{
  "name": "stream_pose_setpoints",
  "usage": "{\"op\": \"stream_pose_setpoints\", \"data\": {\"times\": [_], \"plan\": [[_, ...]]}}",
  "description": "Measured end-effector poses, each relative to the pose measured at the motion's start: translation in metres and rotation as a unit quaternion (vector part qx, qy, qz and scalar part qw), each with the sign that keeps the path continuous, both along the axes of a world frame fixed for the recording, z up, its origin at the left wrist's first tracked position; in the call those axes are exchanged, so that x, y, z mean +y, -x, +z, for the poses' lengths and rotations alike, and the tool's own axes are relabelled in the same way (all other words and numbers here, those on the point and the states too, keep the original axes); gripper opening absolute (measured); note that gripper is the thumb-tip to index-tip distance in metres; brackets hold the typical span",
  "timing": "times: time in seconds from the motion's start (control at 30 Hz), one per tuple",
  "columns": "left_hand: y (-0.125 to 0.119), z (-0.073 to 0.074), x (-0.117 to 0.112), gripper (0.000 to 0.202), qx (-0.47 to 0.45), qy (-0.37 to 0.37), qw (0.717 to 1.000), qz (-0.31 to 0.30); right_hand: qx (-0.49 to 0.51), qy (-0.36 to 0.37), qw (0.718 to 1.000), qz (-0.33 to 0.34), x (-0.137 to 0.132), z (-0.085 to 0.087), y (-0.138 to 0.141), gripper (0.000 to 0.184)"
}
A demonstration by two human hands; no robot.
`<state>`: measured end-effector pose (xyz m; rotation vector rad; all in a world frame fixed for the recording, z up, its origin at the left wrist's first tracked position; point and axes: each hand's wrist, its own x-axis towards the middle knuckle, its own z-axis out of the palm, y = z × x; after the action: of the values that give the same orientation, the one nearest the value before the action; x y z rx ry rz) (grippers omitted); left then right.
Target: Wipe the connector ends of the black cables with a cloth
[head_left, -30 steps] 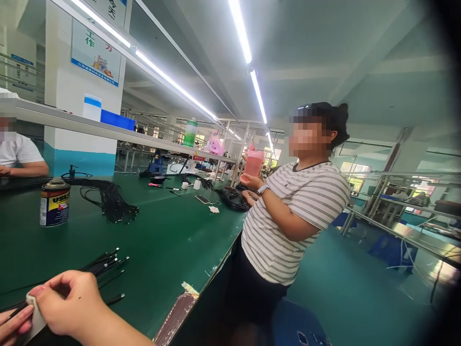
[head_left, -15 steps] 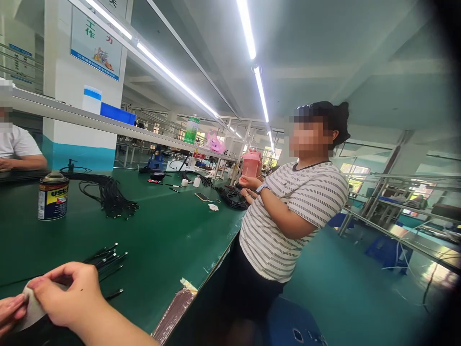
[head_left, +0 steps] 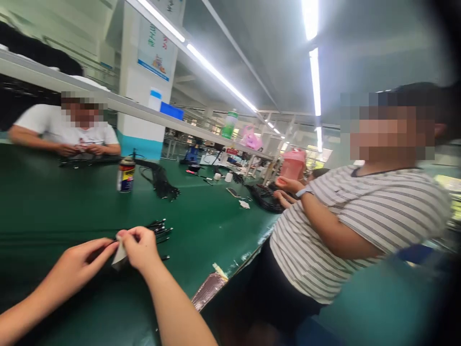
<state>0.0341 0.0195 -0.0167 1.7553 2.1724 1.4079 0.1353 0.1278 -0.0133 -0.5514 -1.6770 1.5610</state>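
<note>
left hand (head_left: 84,254) bare | right hand (head_left: 139,249) bare | right forearm (head_left: 173,298) bare

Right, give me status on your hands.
Right hand pinching white scrap; left hand, fingertips at its edge. Black cable ends just beyond, on green workbench.

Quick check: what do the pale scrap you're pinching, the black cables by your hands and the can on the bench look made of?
The pale scrap looks like matt cloth or paper; blur leaves it open. The black cables look like flexible plastic or rubber, with thin curving lengths. The can looks like metal, with a glossy printed label.
</note>
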Motion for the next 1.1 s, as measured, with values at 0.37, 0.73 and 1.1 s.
{"op": "stream_pose_setpoints", "data": {"times": [0.37, 0.73, 1.1], "plan": [[-0.020, 0.017, -0.006, 0.039, -0.083, 0.001, 0.996, -0.018, 0.009, 0.022, 0.998, 0.061, 0.005, -0.003, 0.000, 0.044], [-0.022, 0.018, -0.005, 0.036, -0.091, -0.014, 0.996, -0.009, 0.030, 0.045, 0.997, 0.056, 0.002, 0.002, -0.005, 0.043], [-0.020, 0.015, -0.008, 0.032, 0.034, 0.019, 0.999, 0.020, 0.008, -0.073, 0.997, 0.020, 0.001, 0.004, -0.010, 0.032]]}}
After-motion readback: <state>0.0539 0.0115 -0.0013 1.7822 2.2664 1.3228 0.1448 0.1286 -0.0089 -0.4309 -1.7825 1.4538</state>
